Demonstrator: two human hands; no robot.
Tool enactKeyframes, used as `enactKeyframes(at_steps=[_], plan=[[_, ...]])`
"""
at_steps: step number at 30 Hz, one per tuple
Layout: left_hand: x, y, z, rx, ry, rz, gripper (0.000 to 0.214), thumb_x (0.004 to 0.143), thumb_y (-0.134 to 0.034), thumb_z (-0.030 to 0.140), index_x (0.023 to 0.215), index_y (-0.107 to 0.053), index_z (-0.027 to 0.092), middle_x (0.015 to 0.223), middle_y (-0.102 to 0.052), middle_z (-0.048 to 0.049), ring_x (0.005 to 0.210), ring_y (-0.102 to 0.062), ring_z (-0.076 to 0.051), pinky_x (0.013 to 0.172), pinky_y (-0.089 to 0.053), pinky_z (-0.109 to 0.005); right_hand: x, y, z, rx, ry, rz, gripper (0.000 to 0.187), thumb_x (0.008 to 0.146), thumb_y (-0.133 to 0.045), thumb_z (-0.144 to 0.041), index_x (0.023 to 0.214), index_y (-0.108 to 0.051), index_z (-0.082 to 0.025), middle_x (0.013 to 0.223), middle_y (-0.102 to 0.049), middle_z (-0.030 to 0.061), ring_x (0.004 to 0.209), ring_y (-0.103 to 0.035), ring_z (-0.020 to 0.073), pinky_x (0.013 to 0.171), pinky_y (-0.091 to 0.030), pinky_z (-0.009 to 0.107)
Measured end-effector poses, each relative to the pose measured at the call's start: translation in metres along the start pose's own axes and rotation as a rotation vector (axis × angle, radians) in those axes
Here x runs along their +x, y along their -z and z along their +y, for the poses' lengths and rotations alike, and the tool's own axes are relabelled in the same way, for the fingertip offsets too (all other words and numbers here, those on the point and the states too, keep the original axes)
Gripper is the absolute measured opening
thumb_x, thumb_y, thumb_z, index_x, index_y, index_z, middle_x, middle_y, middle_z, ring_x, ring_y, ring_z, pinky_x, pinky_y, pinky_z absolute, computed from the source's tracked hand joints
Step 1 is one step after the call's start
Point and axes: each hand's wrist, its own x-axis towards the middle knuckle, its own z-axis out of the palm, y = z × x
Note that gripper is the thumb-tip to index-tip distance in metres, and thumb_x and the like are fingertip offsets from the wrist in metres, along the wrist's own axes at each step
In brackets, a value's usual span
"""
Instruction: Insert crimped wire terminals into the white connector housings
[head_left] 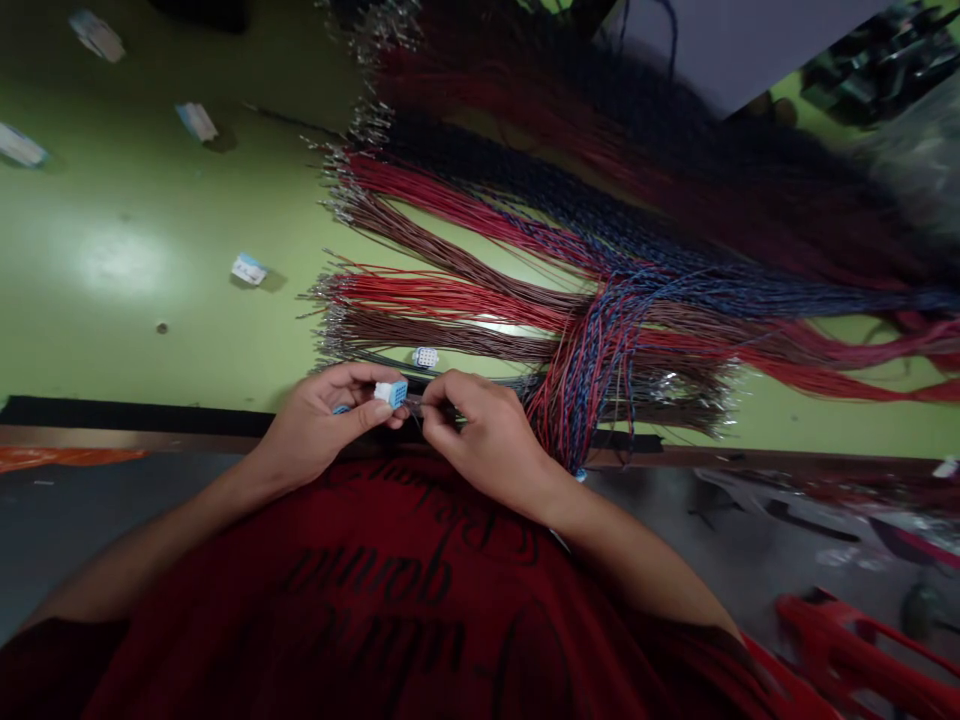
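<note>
Between the thumb and fingers of my left hand point(330, 415) is a small connector housing point(391, 394), white with a blue face full of square holes. That blue face points toward my right hand point(480, 425). My right fingers are pinched around a thin wire end point(414, 402) close to the housing; whether its tip touches the housing I cannot tell. Another bit of blue point(341, 409) shows by my left palm, mostly hidden. Just beyond my hands lies a white multi-hole connector point(425, 356) among dark wires.
Bundles of red wires point(450, 300), brown wires point(480, 265) and twisted blue wires point(720, 285) cover the green table point(112, 330), metal terminals at their left ends. White-and-blue connectors point(249, 268) are scattered left. A dark strip point(135, 414) runs along the near edge. A red chair point(862, 650) stands lower right.
</note>
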Motion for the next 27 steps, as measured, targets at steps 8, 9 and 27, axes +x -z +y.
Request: enactKeyframes(at_steps=[8,9,27], plan=[[0.003,-0.002,-0.002,-0.023,0.051,0.042,0.031,0.073,-0.082,0.03,0.096,-0.07,0.015,0.072,-0.073,-0.0031,0.066,-0.069,-0.016,0.071,-0.058,-0.03,-0.002,-0.009,0.002,-0.096,0.125,0.032,0.015,0.088,-0.049,-0.011,0.08,-0.058,-0.019,0.072,-0.067,0.0033,0.068,-0.058,0.0157,0.068,-0.044,0.028],[0.003,-0.002,-0.002,-0.03,0.054,0.039,0.031,0.073,-0.082,0.03,0.096,-0.07,0.015,0.071,-0.073,-0.0031,0.066,-0.068,-0.016,0.07,-0.057,-0.03,-0.002,-0.01,0.003,-0.097,0.135,0.034,0.015,0.089,-0.049,-0.011,0.08,-0.059,-0.019,0.073,-0.068,0.0036,0.069,-0.059,0.0157,0.068,-0.044,0.028],[0.006,-0.008,-0.001,-0.074,0.031,-0.027,0.03,0.077,-0.081,0.034,0.096,-0.073,0.013,0.069,-0.071,-0.0022,0.063,-0.066,-0.014,0.066,-0.056,-0.027,-0.003,-0.007,0.01,-0.132,0.309,-0.001,0.016,0.097,-0.047,-0.013,0.085,-0.056,-0.019,0.08,-0.07,0.0052,0.075,-0.063,0.016,0.077,-0.047,0.03]])
